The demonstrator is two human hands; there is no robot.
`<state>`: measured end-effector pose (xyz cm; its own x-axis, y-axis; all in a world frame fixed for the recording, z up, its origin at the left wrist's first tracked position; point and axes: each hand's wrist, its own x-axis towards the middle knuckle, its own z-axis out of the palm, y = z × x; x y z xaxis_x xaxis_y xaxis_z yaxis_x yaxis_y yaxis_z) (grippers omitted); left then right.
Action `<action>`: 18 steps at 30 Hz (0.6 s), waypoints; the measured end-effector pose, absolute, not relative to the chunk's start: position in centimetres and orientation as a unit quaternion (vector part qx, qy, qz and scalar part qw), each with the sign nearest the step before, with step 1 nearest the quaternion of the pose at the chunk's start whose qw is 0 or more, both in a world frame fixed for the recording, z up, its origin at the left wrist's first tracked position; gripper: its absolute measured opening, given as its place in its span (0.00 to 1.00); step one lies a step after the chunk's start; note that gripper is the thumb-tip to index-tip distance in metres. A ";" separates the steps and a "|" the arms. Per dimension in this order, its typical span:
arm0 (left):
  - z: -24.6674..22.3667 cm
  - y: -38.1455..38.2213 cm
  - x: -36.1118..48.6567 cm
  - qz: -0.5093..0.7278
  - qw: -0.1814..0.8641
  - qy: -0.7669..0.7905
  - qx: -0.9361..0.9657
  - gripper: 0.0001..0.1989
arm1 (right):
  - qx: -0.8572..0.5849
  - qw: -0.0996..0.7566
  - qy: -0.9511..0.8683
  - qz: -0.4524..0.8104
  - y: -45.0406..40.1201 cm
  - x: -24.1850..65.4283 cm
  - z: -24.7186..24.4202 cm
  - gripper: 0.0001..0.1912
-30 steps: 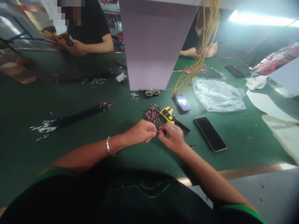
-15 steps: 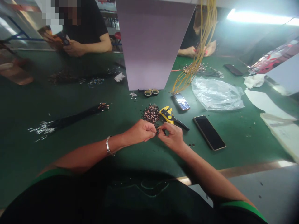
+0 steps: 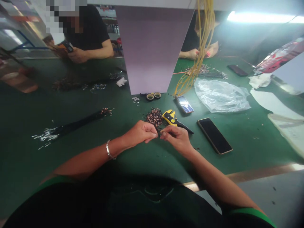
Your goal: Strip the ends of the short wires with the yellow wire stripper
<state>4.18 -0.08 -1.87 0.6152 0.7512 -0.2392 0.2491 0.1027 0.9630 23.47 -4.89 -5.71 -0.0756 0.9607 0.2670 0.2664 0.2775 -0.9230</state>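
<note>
My left hand [image 3: 143, 132] and my right hand [image 3: 176, 136] are pinched, fingertips nearly meeting over the green table [image 3: 133, 167]. Something small and dark shows between them, too small to name. Just beyond the fingertips lies a pile of short black pieces with coppery ends [image 3: 154, 117]. Yellow and black wire strippers [image 3: 172, 119] rest right of the pile, beyond my right hand. To the left is a bundle of black wires [image 3: 79, 123] with silvery tips at one end and coppery tips at the other.
A black smartphone [image 3: 215, 135], a keypad phone [image 3: 185, 104] and a clear plastic bag [image 3: 220, 95] lie to the right. Two tape rolls [image 3: 153, 96] sit before a pale upright panel [image 3: 152, 50]. Yellow wires [image 3: 205, 34] hang beside it. Two people work across the table.
The view has shifted slightly. My hands remain pinched close together, with my right hand's fingers slightly rearranged.
</note>
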 end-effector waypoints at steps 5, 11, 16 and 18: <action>-1.0 -0.1 3.9 0.183 0.578 0.398 0.688 0.06 | -0.415 0.516 -0.517 0.543 -4.7 23.7 -5.6 0.08; -1.1 0.2 3.8 0.177 0.593 0.388 0.683 0.07 | -0.406 0.511 -0.472 0.593 -4.6 23.7 -5.6 0.11; -1.6 0.2 4.0 0.174 0.628 0.377 0.658 0.09 | -0.396 0.486 -0.483 0.612 -4.8 23.7 -5.2 0.11; -1.6 0.1 4.0 0.178 0.623 0.385 0.657 0.08 | -0.385 0.484 -0.483 0.620 -4.9 23.7 -5.1 0.10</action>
<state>3.98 0.14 -1.59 0.6400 0.7281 -0.2457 0.2834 0.0736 0.9562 23.67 -4.86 -5.09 -0.2357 0.9718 -0.0091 -0.2279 -0.0644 -0.9716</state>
